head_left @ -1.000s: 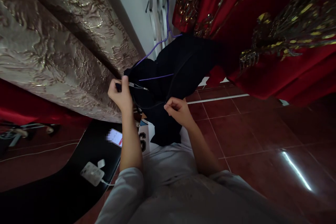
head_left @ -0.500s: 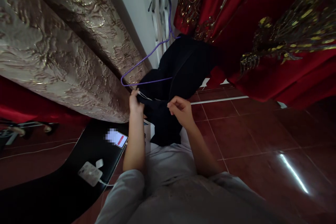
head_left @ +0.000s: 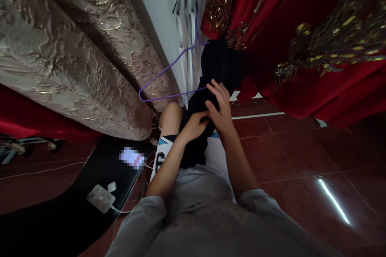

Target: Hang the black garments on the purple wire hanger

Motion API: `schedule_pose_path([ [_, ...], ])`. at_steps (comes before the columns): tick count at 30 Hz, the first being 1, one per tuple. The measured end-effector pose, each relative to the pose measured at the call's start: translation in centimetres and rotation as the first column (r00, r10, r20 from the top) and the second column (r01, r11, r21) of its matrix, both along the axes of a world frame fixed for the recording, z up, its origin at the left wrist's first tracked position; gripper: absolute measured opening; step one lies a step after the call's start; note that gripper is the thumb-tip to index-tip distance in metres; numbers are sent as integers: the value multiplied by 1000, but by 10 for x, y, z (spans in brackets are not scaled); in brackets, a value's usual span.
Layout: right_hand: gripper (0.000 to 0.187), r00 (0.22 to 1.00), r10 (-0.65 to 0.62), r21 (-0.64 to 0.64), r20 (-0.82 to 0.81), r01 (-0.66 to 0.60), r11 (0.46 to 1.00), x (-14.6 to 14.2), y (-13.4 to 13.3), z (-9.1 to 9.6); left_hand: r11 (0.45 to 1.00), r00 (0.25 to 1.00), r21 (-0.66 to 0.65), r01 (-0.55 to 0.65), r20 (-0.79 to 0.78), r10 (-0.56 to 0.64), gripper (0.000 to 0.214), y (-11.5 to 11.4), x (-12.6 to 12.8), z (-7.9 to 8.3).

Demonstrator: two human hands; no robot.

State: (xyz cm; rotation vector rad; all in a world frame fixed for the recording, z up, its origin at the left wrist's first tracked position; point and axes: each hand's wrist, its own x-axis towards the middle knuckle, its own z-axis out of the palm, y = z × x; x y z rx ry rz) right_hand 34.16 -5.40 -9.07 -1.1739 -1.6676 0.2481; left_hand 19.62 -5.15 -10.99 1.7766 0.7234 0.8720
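A black garment [head_left: 218,62] lies along my lap and reaches up to a purple wire hanger [head_left: 164,98], which sticks out to its left. My left hand [head_left: 195,126] has its fingers curled on the cloth, closed around a fold of it. Just above and to the right, my right hand [head_left: 221,106] is spread with fingers outstretched over the garment, close to the hanger's lower bar. The fingertips of my left hand are partly hidden by the dark cloth and the other hand.
A black bench [head_left: 99,168] on the left carries a lit phone [head_left: 132,158] and a pale phone-like device [head_left: 101,198] with a cable. Textured beige fabric [head_left: 120,52] hangs at left, red sequined fabric [head_left: 307,84] at right. White metal scrollwork [head_left: 181,32] stands ahead.
My left hand has moved right, from the garment's left edge to its middle. My right hand has risen and its fingers have opened. The cloth has gathered rightward, baring my knee.
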Motion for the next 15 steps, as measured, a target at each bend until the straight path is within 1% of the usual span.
schedule_pose_path([
  [1,55,997,-21,-24,72,23,999,5,12,3,1000,999,0,31,-26,-31,28,-3,-1,1],
  [3,67,985,-115,-86,131,127,988,16,36,3,997,996,-3,74,-55,-74,30,-7,-7,5],
  [4,73,977,-175,-124,120,190,974,22,46,1,997,995,-6,79,-55,-79,30,-9,-10,8],
  [6,83,956,-291,-226,33,291,930,34,60,-10,998,997,-14,61,-36,-62,30,-12,-17,15],
  [8,92,920,-385,-347,-77,337,875,43,62,-25,1000,1000,-23,18,7,-18,29,-14,-21,19],
  [9,94,902,-415,-395,-122,339,854,45,59,-33,999,999,-29,-13,34,14,28,-15,-22,20],
  [11,94,886,-424,-452,-190,304,838,46,46,-49,994,990,-50,-102,95,106,26,-16,-21,20],
  [13,92,881,-399,-500,-256,232,834,42,30,-61,976,966,-82,-200,149,210,26,-18,-20,20],
  [15,89,873,-361,-543,-328,138,828,36,14,-67,956,939,-104,-274,187,290,25,-20,-18,21],
])
